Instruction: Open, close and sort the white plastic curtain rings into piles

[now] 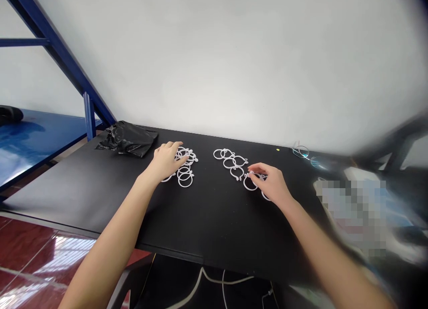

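White shower-curtain rings [185,179] lie in a loose cluster on the black table, some overlapping. Over the left edge of this cluster rests my left hand [166,161], its fingers and thumb spread and nothing visibly gripped. A second group of white rings [237,172] runs in a slanting line to the right. At the near end of that line my right hand [269,180] pinches a ring [250,183] by its clip between thumb and fingertips. Another ring [265,195] is partly hidden beneath this hand.
A crumpled black plastic bag [129,137] lies at the back left of the black table [207,224]. Eyeglasses [302,152] sit at the back right. A blurred, partly pixelated package [354,215] occupies the right side. White cables [197,284] hang below the front edge.
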A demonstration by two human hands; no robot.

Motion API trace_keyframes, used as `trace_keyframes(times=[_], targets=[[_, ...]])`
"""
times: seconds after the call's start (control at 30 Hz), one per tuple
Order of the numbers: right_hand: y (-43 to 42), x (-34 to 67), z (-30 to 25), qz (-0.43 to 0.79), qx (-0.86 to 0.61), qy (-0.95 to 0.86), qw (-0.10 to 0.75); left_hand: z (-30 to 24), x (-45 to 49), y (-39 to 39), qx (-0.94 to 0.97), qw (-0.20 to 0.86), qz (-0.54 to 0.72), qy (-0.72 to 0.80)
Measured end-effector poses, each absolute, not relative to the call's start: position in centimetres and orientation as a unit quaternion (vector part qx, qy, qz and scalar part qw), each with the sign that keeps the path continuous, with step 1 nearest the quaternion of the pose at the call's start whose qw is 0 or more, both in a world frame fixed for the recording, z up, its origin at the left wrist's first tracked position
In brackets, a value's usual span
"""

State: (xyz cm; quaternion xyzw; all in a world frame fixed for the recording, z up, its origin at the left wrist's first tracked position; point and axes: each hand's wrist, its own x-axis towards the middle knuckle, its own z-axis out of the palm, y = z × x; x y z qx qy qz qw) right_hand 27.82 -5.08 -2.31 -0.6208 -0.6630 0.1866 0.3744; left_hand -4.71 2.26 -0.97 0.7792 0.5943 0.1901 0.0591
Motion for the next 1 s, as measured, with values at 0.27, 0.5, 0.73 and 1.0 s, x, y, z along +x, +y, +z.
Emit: trace_keyframes(times=[0.27, 0.5, 0.73, 1.0], targets=[[-6.5, 24.9, -1.5, 0.281, -0.506, -0.567, 0.586, -0.4, 2.2, -2.7, 0.818, 0.312, 0.362, 0.321], [-8.4, 22.3, -1.2, 0.37, -0.401, -0.57, 0.615, -1.7, 5.3, -5.1, 0.784, 0.45, 0.348, 0.247], [-7.6, 23.5, -1.3, 0.379, -0.439, -0.603, 0.548, -0.8, 3.5, -3.8, 0.756, 0.477, 0.348, 0.283], [-7.5, 24.2, -1.5, 0.409, -0.445, -0.599, 0.526, 0.2, 2.3, -3.0, 0.768, 0.487, 0.312, 0.275]])
